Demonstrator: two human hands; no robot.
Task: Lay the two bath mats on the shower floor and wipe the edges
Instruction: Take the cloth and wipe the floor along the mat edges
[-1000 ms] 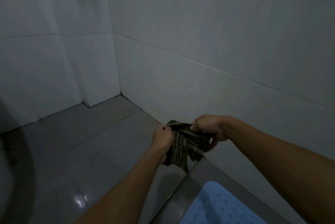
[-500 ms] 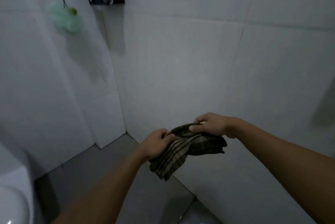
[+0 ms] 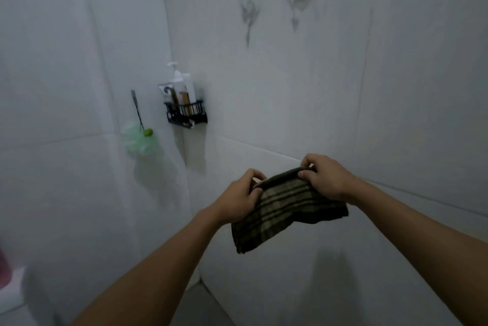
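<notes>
Soft, light striped cloth (image 3: 284,209), limp and sagging; gripped along top edge by left hand (image 3: 241,196) and right hand (image 3: 326,179).

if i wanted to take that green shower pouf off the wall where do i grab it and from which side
Take the green shower pouf by its dark cord, just above the green knot, coming from the front. The cord hangs taut from a wall hook, so it lifts straight up and off. The mesh ball is soft and likely to squash in a grip.

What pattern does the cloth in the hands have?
The cloth is dark with lighter stripes crossing in a plaid, seen in the head view.
</notes>
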